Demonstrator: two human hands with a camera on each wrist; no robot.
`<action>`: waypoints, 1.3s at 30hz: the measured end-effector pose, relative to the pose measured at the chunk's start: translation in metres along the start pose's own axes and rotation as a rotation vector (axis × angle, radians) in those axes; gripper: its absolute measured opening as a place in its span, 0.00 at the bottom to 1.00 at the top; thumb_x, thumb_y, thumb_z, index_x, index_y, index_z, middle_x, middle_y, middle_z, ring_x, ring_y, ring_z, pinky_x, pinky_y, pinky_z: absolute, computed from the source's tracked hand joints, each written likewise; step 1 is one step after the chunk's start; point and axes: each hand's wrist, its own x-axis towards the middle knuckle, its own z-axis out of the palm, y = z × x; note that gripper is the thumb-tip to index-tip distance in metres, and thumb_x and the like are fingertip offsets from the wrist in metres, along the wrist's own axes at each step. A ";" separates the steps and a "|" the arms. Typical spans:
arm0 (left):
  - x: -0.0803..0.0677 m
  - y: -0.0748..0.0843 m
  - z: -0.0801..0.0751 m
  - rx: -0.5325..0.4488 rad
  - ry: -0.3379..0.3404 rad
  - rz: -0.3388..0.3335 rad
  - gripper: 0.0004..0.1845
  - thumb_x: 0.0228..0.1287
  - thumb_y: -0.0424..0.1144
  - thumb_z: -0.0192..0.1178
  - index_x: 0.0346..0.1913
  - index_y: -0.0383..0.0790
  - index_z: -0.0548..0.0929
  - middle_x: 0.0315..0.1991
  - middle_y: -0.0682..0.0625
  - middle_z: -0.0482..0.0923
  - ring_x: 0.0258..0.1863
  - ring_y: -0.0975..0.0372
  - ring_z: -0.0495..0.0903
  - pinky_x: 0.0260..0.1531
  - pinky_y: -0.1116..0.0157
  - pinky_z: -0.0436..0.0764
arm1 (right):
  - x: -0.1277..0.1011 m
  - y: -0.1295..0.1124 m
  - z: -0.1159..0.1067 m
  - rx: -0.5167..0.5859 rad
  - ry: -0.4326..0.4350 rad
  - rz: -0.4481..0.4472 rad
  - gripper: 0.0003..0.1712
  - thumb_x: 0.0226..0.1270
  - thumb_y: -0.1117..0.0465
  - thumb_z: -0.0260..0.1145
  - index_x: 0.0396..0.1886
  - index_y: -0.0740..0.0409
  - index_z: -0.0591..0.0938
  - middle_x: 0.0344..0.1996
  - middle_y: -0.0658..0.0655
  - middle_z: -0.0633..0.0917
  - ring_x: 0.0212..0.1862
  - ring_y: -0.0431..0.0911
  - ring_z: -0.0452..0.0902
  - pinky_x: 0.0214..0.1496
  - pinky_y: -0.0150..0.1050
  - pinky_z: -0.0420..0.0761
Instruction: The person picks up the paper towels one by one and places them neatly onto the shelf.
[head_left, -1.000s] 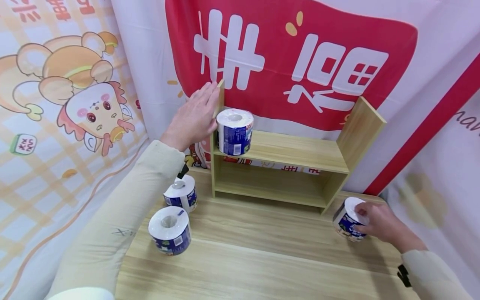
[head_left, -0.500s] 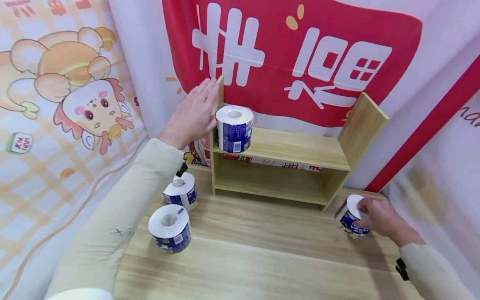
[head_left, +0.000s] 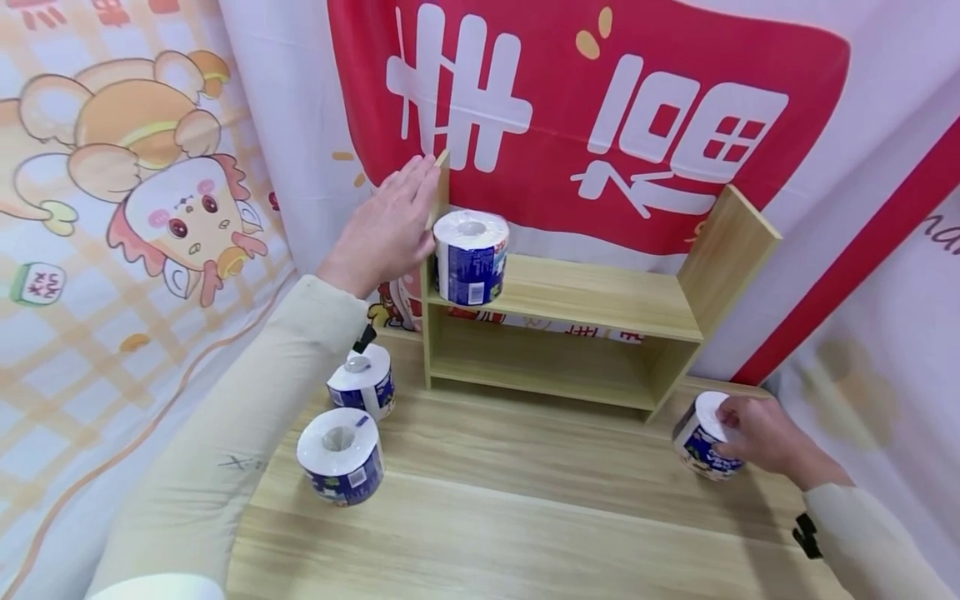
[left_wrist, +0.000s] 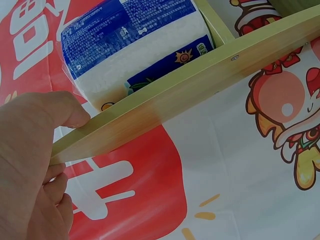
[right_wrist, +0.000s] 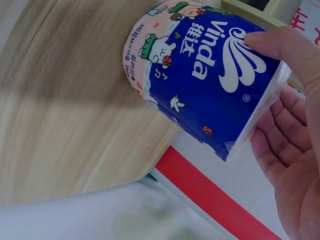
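Note:
My left hand (head_left: pixel 386 225) holds the upper left side panel (left_wrist: pixel 125 125) of a small wooden shelf (head_left: pixel 600 296). In the left wrist view the thumb lies on the inner side of that panel and the fingers on the outer side. Right beside the thumb, a wrapped toilet paper roll (head_left: pixel 472 258) stands upright at the left end of the upper shelf board. Over on the right, my right hand (head_left: pixel 765 437) grips another toilet paper roll (right_wrist: pixel 200 70) near its top, thumb on the blue printed wrapper. Its far fingers are partly hidden behind the roll.
Two more toilet paper rolls stand on the table's left side, one in front (head_left: pixel 341 458) and one behind (head_left: pixel 363 383), close to my left forearm. Printed cloth walls (head_left: pixel 285 108) enclose the wooden table (head_left: pixel 525 517) at the back and sides.
The head view has shifted slightly. Both hands keep their places, the left on the shelf panel and the right on the toilet paper roll.

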 end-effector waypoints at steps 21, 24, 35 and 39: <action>-0.001 0.003 0.000 0.009 0.001 0.003 0.49 0.74 0.42 0.61 0.86 0.33 0.43 0.87 0.37 0.45 0.88 0.46 0.44 0.86 0.48 0.51 | -0.019 -0.019 -0.024 0.017 0.055 -0.163 0.25 0.32 0.57 0.89 0.33 0.52 0.85 0.28 0.43 0.87 0.32 0.29 0.77 0.31 0.31 0.83; -0.002 0.003 -0.001 0.012 0.006 0.005 0.48 0.74 0.42 0.60 0.85 0.33 0.44 0.87 0.37 0.46 0.88 0.45 0.45 0.86 0.48 0.52 | -0.018 -0.026 -0.030 0.022 0.048 -0.187 0.25 0.32 0.57 0.89 0.34 0.53 0.86 0.29 0.43 0.88 0.32 0.30 0.78 0.32 0.31 0.84; -0.001 0.002 -0.001 0.011 0.008 0.005 0.48 0.75 0.41 0.59 0.86 0.33 0.43 0.87 0.37 0.46 0.88 0.46 0.45 0.86 0.48 0.52 | -0.012 -0.053 -0.051 0.031 0.058 -0.262 0.26 0.33 0.56 0.89 0.36 0.50 0.86 0.29 0.39 0.86 0.33 0.25 0.74 0.31 0.30 0.81; -0.003 0.002 0.000 0.003 0.011 0.005 0.47 0.75 0.41 0.59 0.86 0.33 0.44 0.87 0.37 0.46 0.88 0.46 0.45 0.86 0.48 0.52 | -0.009 -0.063 -0.058 0.051 0.055 -0.291 0.26 0.34 0.56 0.89 0.36 0.49 0.85 0.30 0.38 0.86 0.33 0.25 0.75 0.31 0.30 0.82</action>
